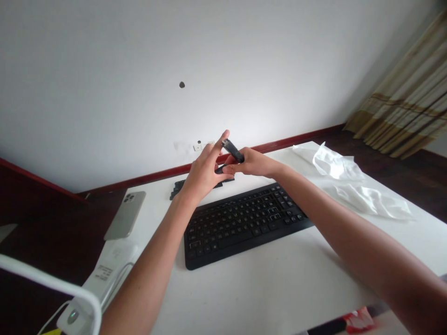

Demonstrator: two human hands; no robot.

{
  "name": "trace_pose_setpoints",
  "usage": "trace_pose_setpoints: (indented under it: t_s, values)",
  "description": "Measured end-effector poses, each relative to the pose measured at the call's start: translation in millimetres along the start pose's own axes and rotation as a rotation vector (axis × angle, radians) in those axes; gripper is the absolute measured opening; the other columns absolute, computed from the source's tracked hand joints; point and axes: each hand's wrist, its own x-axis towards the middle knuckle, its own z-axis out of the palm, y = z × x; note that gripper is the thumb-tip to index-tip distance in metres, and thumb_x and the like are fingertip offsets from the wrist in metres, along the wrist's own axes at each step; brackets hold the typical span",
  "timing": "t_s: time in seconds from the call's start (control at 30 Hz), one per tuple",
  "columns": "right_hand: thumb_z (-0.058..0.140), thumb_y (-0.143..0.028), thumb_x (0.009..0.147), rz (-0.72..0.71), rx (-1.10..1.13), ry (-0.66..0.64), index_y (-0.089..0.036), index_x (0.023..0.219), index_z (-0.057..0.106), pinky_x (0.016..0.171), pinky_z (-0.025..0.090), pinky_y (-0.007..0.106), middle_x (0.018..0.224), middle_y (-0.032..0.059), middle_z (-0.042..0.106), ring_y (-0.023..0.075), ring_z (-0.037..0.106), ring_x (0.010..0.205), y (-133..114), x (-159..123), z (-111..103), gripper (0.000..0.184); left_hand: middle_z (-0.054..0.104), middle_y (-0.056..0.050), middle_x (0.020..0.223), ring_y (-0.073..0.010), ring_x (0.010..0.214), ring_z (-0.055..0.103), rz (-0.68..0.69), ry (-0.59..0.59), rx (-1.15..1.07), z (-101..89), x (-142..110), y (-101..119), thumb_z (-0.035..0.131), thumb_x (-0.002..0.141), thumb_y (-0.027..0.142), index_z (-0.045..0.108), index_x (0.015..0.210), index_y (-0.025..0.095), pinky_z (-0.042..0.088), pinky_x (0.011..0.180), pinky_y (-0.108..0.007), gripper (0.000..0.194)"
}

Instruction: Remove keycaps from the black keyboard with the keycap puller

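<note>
Above the far edge of a black keyboard, my two hands meet. My right hand is closed around a slim black piece with a silvery end, which sticks out up and to the left; its exact kind is unclear. My left hand has the index finger stretched upward, while its thumb presses on a dark part beside the right fingertips. Whether that part belongs to the same piece is hidden by the fingers. Behind the left wrist, black items lie on the table, partly covered.
On the white table, a phone lies face down at the left, by a white lamp with a bent arm. Crumpled clear plastic wrapping lies at the right. A wall with sockets stands behind; a red packet is below the front edge.
</note>
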Motion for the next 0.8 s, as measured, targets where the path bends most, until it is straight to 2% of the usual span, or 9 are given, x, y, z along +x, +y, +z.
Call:
trace_pose_setpoints:
  t_s: [0.07,0.13,0.23,0.33,0.4,0.47,0.63,0.7,0.8]
  values:
    - [0.075,-0.048,0.087,0.088,-0.017,0.004,-0.014,0.081,0.076,0.055,0.030,0.029,0.059,-0.0023,0.055,0.0102,0.040,0.055,1,-1,-5,0.034,0.062,-0.004,0.120,-0.0177,0.089,0.065,0.003,-0.021,0.020,5.3,0,0,0.090,0.082,0.025,0.030,0.166,0.042,0.061,0.084,-0.033,0.105]
    - [0.076,-0.043,0.084,0.135,-0.007,0.016,-0.015,0.086,0.078,0.053,0.027,0.029,0.060,-0.0023,0.056,0.0098,0.038,0.054,1,-2,-8,0.028,0.062,-0.003,0.116,-0.0179,0.090,0.065,0.013,-0.047,0.042,9.7,0,0,0.091,0.081,0.023,0.036,0.164,0.037,0.060,0.085,-0.033,0.100]
    - [0.077,-0.034,0.078,0.145,0.015,0.029,-0.016,0.090,0.081,0.053,0.027,0.028,0.067,-0.0009,0.062,0.0102,0.040,0.055,4,-1,-9,0.022,0.063,-0.003,0.117,-0.0168,0.088,0.065,0.021,-0.074,0.066,12.6,1,1,0.092,0.080,0.024,0.039,0.162,0.036,0.059,0.084,-0.032,0.099]
    - [0.076,-0.033,0.076,0.178,-0.048,0.012,-0.018,0.091,0.082,0.055,0.032,0.029,0.067,0.0001,0.065,0.0122,0.045,0.058,13,1,-12,0.022,0.063,-0.005,0.125,-0.0173,0.089,0.065,-0.003,-0.059,0.110,10.8,-7,0,0.091,0.082,0.033,0.034,0.164,0.037,0.059,0.085,-0.034,0.101]
    - [0.078,-0.031,0.073,0.202,-0.119,-0.008,-0.019,0.091,0.083,0.061,0.039,0.029,0.073,0.0019,0.071,0.0149,0.054,0.065,25,3,-17,0.022,0.062,-0.007,0.133,-0.0210,0.099,0.065,-0.035,-0.027,0.144,8.4,-24,-3,0.086,0.087,0.042,0.029,0.167,0.037,0.058,0.091,-0.037,0.098]
    - [0.079,-0.026,0.069,0.240,-0.198,-0.061,-0.020,0.090,0.083,0.066,0.042,0.029,0.078,0.0024,0.075,0.0165,0.059,0.071,41,6,-21,0.023,0.063,-0.008,0.135,-0.0214,0.101,0.064,-0.069,0.013,0.148,6.0,-50,-8,0.077,0.095,0.046,0.031,0.166,0.036,0.057,0.093,-0.038,0.086]
    - [0.077,-0.030,0.067,0.382,-0.261,-0.231,-0.022,0.082,0.080,0.053,0.030,0.028,0.072,0.0001,0.069,0.0121,0.045,0.057,77,13,-17,0.018,0.069,-0.004,0.105,-0.0174,0.086,0.063,-0.289,0.214,0.132,1.9,-118,-31,0.055,0.106,0.039,0.063,0.142,0.025,0.054,0.084,-0.031,0.040]
    - [0.075,-0.030,0.068,0.376,-0.241,-0.234,-0.021,0.082,0.079,0.052,0.029,0.028,0.074,0.0007,0.070,0.0114,0.042,0.056,83,15,-11,0.017,0.071,-0.004,0.100,-0.0168,0.083,0.064,-0.371,0.276,0.071,1.3,-132,-39,0.054,0.105,0.040,0.069,0.131,0.023,0.053,0.075,-0.027,0.034]
    - [0.073,-0.029,0.070,0.344,-0.253,-0.205,-0.019,0.082,0.079,0.055,0.033,0.027,0.079,0.0033,0.074,0.0118,0.047,0.059,83,16,-5,0.017,0.074,-0.006,0.100,-0.0173,0.082,0.066,-0.441,0.357,-0.020,1.6,-135,-50,0.055,0.104,0.041,0.073,0.121,0.021,0.053,0.072,-0.027,0.032]
